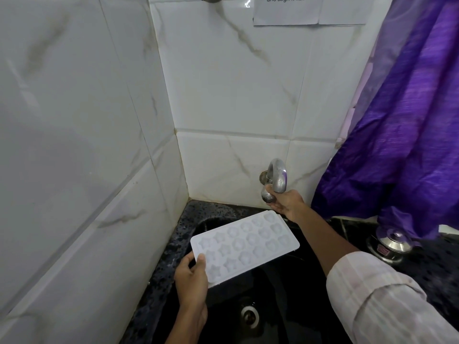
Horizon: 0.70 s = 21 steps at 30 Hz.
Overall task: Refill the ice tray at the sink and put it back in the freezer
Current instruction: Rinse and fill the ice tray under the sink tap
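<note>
A white ice tray [244, 244] with star and round moulds is held level over the black sink [280, 294]. My left hand [192, 279] grips its near left corner, thumb on top. The tray's far end lies just under the chrome tap [275, 180], which sticks out of the back wall. My right hand [285, 203] is closed around the tap's lower handle part. No water stream is visible. The moulds look pale; whether they hold water is unclear.
White marble-pattern tiles close in the left and back sides. A purple curtain [402, 120] hangs at the right. A steel lidded pot [390, 242] stands on the dark speckled counter at right. The sink drain [249, 316] lies below the tray.
</note>
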Available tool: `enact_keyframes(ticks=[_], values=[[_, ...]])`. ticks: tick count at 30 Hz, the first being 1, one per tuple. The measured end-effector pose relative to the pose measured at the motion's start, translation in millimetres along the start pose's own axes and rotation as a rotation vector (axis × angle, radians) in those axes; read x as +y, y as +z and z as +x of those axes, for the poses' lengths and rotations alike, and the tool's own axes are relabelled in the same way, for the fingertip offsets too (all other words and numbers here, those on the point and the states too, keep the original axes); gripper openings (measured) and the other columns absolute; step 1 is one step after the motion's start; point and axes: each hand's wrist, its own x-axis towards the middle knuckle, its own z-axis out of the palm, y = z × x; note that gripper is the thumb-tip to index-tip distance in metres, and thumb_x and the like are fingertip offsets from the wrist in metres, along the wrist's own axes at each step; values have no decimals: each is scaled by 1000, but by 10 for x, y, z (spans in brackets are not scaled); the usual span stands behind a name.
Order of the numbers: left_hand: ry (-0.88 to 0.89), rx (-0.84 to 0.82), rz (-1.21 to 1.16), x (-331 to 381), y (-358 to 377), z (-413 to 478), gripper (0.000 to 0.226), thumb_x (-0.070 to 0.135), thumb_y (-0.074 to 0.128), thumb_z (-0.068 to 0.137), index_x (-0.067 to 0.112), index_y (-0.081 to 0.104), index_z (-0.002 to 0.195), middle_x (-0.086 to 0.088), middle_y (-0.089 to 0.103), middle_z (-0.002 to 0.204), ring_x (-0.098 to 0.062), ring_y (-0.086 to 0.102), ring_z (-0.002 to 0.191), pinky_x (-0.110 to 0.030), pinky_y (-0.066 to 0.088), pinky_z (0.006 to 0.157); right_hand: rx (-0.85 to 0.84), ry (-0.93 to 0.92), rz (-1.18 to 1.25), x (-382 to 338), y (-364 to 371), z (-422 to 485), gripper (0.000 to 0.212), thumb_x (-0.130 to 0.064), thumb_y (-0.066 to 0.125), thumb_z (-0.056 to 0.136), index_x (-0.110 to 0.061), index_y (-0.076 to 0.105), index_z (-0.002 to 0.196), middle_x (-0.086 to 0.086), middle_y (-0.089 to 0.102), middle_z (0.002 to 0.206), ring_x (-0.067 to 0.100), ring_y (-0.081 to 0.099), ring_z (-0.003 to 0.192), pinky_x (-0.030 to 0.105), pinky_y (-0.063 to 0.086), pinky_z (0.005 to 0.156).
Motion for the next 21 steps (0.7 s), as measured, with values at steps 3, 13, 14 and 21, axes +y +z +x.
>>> enact_keyframes(ticks=[3, 13, 14, 21], values=[[8, -3, 7, 1, 11, 7, 17, 13, 57, 100, 8, 67, 113, 2, 71, 87, -8, 68, 71, -10, 46, 43, 2, -8, -17, -11, 6, -10, 57, -19, 76, 86, 10, 49, 127, 20, 65, 106, 19, 67, 63, 22, 54, 45], [8, -7, -1, -19, 3, 1, 16, 13, 57, 100, 10, 67, 112, 2, 72, 88, -4, 70, 65, -12, 48, 45, 38, -8, -118, 16, -6, 47, 48, -23, 75, 86, 6, 56, 120, 13, 64, 92, 13, 60, 55, 19, 47, 41], [7, -6, 0, -18, 4, -1, 16, 14, 57, 100, 10, 67, 112, 2, 72, 88, -5, 70, 68, -13, 48, 45, 39, -8, -119, 18, -7, 62, 47, -23, 75, 86, 6, 56, 119, 13, 65, 92, 14, 61, 57, 21, 47, 43], [2, -10, 8, -35, 10, -11, 16, 16, 56, 101, 12, 67, 112, 3, 73, 89, -7, 71, 70, -17, 51, 48, 25, -21, -136, 27, -20, 93, 43, -23, 75, 86, 4, 58, 116, 14, 63, 97, 20, 60, 74, 23, 48, 48]])
